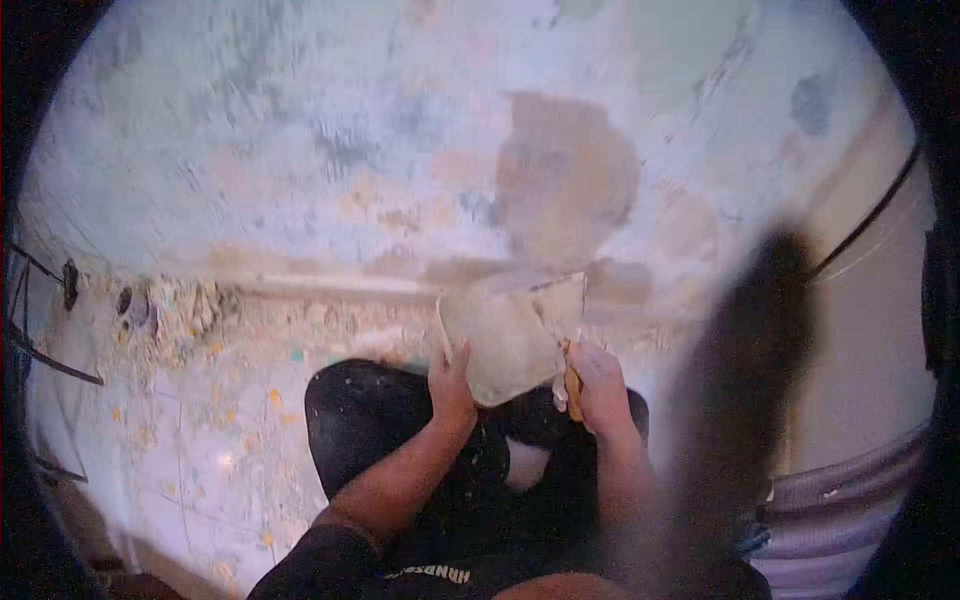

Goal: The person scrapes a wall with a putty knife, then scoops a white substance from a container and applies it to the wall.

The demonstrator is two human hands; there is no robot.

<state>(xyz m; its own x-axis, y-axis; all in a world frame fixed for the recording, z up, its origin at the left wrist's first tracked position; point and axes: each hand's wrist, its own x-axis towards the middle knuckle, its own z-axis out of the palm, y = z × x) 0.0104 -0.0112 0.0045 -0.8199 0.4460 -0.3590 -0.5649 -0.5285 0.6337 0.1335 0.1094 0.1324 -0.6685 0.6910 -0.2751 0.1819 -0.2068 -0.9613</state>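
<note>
Wall: patchy, darker patch right of centre. Floor: debris strewn along wall foot. Pale pan: held between wall and knees, left rim clasped by left hand, presumably for steadiness; some fingers hidden. Scraper: blade laid over pan's right side, apparently kept within easy reach; brown handle wrapped by right hand's fingers.

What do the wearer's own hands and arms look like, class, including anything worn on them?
The left hand and right hand are bare, with no gloves visible. Both forearms are uncovered. A black left sleeve ends near the elbow; the right sleeve can't be made out behind a dark, blurred shape.
</note>
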